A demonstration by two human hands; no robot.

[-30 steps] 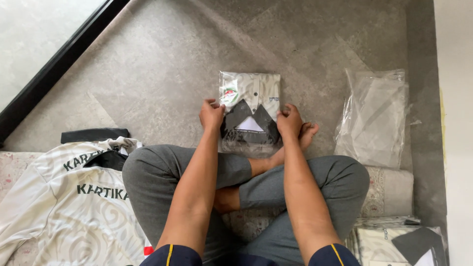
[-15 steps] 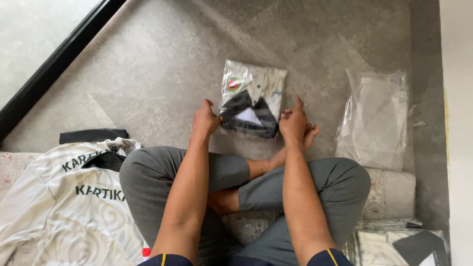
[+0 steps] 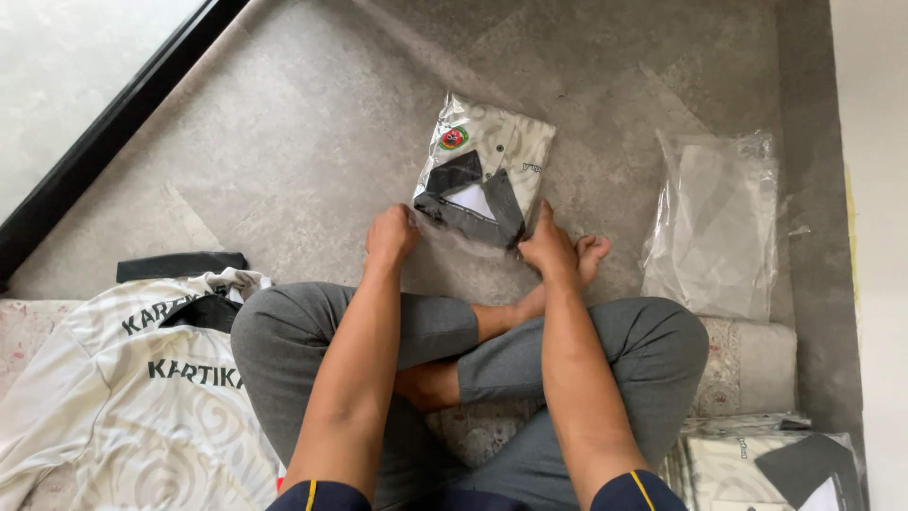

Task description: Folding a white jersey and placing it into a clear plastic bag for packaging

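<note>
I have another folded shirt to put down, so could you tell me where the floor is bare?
Bare grey floor lies left of the bagged shirt, up to the black frame. A narrower strip separates that shirt from the empty plastic bags. It is crowded near the knees: loose shirts left, packed ones right.

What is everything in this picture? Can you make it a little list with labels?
place: grey stone floor
person: sits cross-legged, grey trousers, bare foot
left hand: on the near edge of the bagged shirt
right hand: on the bag's near right corner
bagged shirt: folded, white with dark collar, in clear plastic, tilted
empty bags: clear plastic pile, to the right
loose shirts: white, patterned, spread at the left
packed shirt: bottom right corner
</note>
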